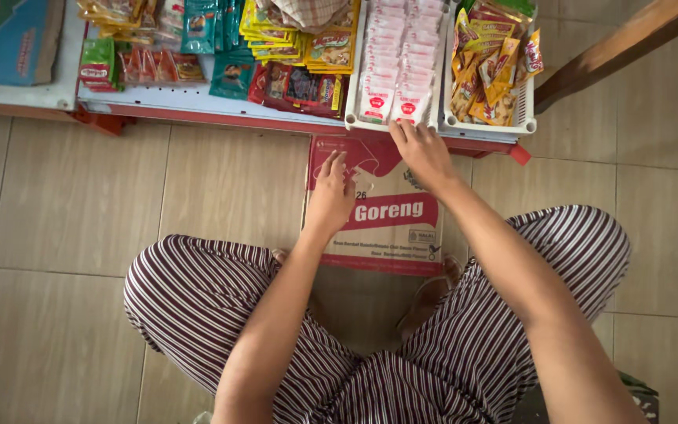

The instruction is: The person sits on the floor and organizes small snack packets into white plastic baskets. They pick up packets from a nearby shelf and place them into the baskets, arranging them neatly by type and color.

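Note:
A closed cardboard carton (390, 235) printed in red and tan lies on the tiled floor between my knees. My left hand (329, 195) rests flat on its top left part, fingers spread a little. My right hand (421, 151) reaches past the carton's far edge to a white plastic basket (352, 119) filled with rows of white and pink sachets (392, 71); its fingertips touch the front sachets. Neither hand visibly grips anything. I squat in dark striped trousers (213, 298).
A low shelf (190, 104) with a red lower edge carries green, yellow and red snack packets. A second white basket (526, 122) of orange and yellow packets stands right of the sachets. A wooden beam (614, 47) slants at the top right. Beige floor tiles surround me.

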